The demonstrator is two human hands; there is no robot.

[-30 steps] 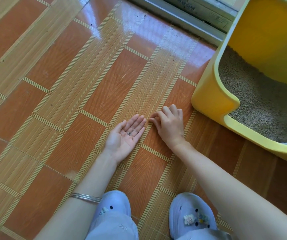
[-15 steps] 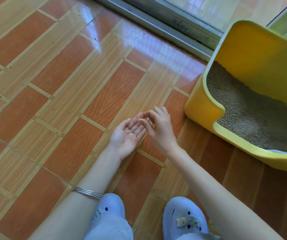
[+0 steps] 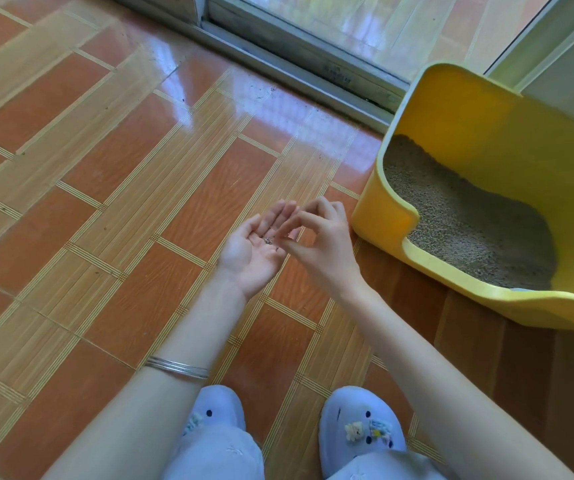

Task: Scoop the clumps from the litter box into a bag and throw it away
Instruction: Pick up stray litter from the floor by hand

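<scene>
Here, on the glossy orange-and-tan tiled floor (image 3: 105,202), the person's left hand (image 3: 250,254) is lying palm up, its grip released and flat, and is carrying a small cluster of dark loose litter grains (image 3: 268,240). Just to its right, the right hand (image 3: 320,244) is closing thumb and forefinger in a pinch over that palm, probably on one more grain, though that is too small to confirm. Further right, the yellow plastic high-walled litter box (image 3: 379,216) is sitting on the floor and holding grey-beige litter (image 3: 469,220) with no clumps showing.

Judging from this, only stray grains are being gathered. No scoop or bag is in view, so bagging and throwing away are still outstanding.

Counted: two hands, one litter box, and a few grains too fine to number.
</scene>
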